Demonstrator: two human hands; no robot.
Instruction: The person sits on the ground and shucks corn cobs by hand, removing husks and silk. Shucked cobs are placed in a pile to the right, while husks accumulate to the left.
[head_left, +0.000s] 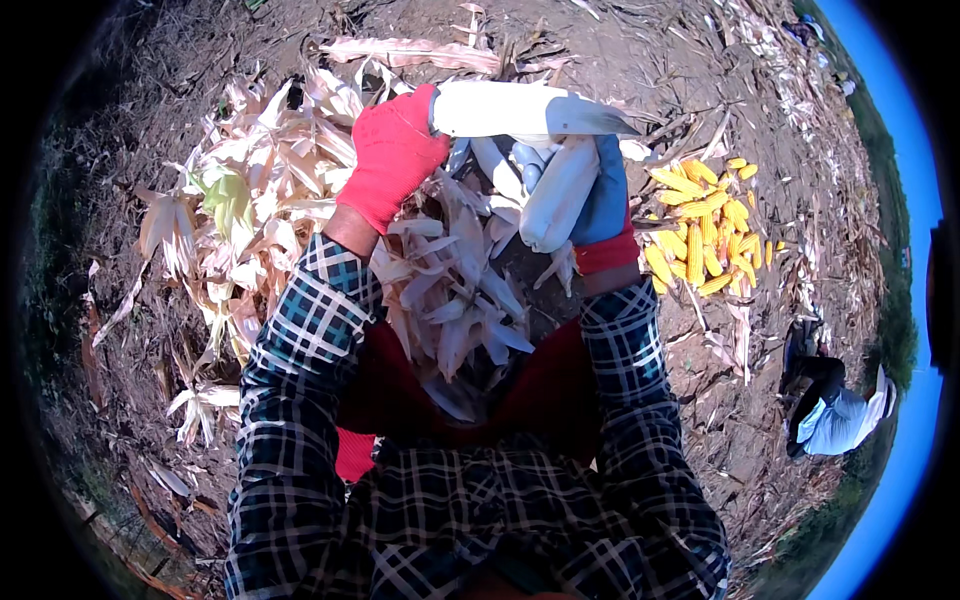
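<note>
My left hand (394, 146), in a red knitted glove, is closed around one end of a corn ear in pale husk (491, 109). That ear lies sideways, its dry husk tip pointing right. My right hand (606, 191), in a red glove with a grey-blue coated palm, holds a second husked-over corn ear (559, 199) just below the first one. Some of its coated fingertips show left of that ear; the rest are hidden behind it. Loose dry husks (457, 292) lie on the ground beneath and between my arms.
A large heap of stripped husks (277, 187) spreads on the left. To the right, bare yellow corn cobs (705, 225) are piled on the soil (720, 420). A person (836, 416) sits farther right. Dry stalk and leaf litter (412, 52) lies ahead.
</note>
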